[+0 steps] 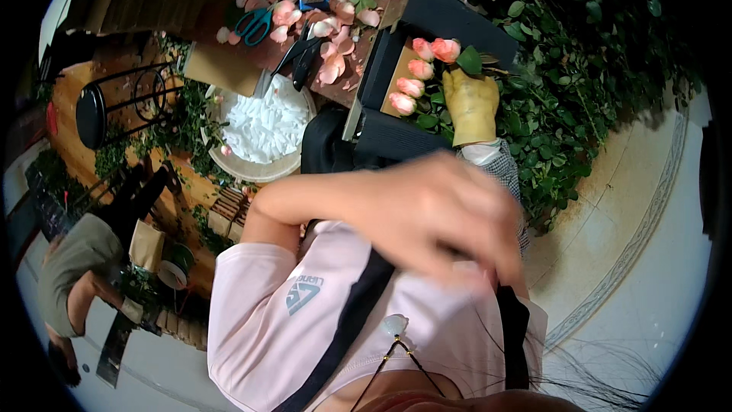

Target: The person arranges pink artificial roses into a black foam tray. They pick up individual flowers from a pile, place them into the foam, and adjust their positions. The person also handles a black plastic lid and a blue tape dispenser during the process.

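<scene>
Bare left hand point(450, 217) blurred above chest, finger state can't be told, five coral-pink, paler-based rosebuds point(410, 88) laid at open black box point(378, 69), right hand point(471, 107) yellow-gloved beside them, fingers curled, stem grip unclear, grey lettering printed on pale pink shirt point(252, 320).

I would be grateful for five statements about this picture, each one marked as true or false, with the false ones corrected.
1. The right hand wears a yellow glove. True.
2. The roses beside it are white. False: the roses are pink.
3. The left hand is bare and blurred. True.
4. The round tub holds petals. False: the tub holds white pieces.
5. The stool has a red seat. False: the stool has a black one.
</scene>
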